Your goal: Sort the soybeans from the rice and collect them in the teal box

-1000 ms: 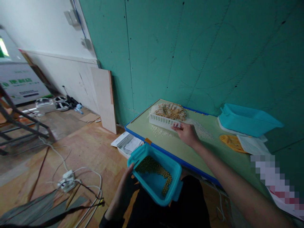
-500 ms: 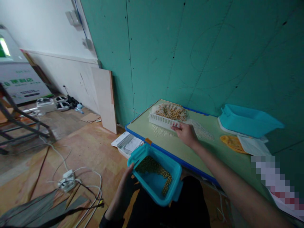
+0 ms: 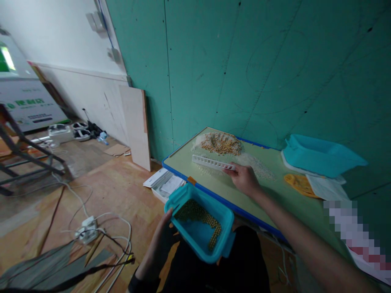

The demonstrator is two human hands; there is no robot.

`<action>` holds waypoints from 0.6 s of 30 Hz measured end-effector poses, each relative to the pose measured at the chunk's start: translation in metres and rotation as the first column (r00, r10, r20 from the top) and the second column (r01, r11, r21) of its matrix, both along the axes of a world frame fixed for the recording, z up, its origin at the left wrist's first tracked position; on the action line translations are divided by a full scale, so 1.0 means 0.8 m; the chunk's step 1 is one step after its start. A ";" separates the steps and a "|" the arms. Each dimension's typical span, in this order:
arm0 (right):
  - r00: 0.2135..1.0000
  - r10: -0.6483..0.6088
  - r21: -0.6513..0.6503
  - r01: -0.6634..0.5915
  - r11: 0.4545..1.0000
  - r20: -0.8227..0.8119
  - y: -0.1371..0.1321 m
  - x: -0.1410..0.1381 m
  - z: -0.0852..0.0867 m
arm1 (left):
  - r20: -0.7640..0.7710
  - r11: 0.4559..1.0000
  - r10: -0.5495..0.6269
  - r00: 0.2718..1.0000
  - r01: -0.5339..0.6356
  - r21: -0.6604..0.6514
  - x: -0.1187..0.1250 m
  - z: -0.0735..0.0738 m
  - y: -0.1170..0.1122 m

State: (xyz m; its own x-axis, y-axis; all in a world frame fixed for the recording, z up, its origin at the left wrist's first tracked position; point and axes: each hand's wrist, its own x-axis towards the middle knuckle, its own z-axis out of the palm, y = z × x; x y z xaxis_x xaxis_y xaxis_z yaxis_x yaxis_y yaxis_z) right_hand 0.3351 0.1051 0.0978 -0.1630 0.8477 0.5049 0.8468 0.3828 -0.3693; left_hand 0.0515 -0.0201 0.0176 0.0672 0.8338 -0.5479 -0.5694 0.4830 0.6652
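My left hand (image 3: 163, 238) grips the left end of a blue plastic container (image 3: 227, 228), tilted just below the table's front edge. Yellow beans (image 3: 201, 213) lie along its far and right sides. Over the table, my right hand (image 3: 246, 179) is closed round the right end of a narrow white slotted plastic rack (image 3: 210, 162). Behind the rack sits a heap of yellow beans mixed with rice (image 3: 221, 143). Loose rice (image 3: 258, 166) is scattered to the right of the heap, and a few grains lie under the rack.
The pale green table (image 3: 244, 207) with a blue edge stands against a green wall. At its right are a blue basin (image 3: 324, 154), an orange cloth (image 3: 297, 184) and a white cloth (image 3: 328, 187). A white box (image 3: 165, 183) and a power strip (image 3: 88, 230) with cables lie on the floor.
The white rack has come slightly towards me, away from the bean heap, and turned so its slotted face shows narrower. My left hand and the blue container have stayed nearly still.
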 end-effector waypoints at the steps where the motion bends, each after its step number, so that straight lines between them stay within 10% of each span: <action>1: 1.000 0.003 0.003 -0.003 1.000 0.005 -0.004 0.002 0.000 | -0.004 1.000 0.002 1.000 -0.002 -0.004 0.000 0.001 0.000; 18: 0.996 0.061 0.235 -0.073 0.969 0.058 -0.076 -0.036 0.007 | -0.020 1.000 -0.013 1.000 0.013 -0.010 0.008 0.014 -0.005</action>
State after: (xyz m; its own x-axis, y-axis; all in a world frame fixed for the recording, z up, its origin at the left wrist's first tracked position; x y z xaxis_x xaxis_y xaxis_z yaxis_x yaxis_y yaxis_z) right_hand 0.3064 0.0441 0.1038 -0.2459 0.6914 0.6794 0.8313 0.5108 -0.2190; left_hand 0.0578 -0.0244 0.0290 0.0669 0.8277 -0.5571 -0.5500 0.4965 0.6716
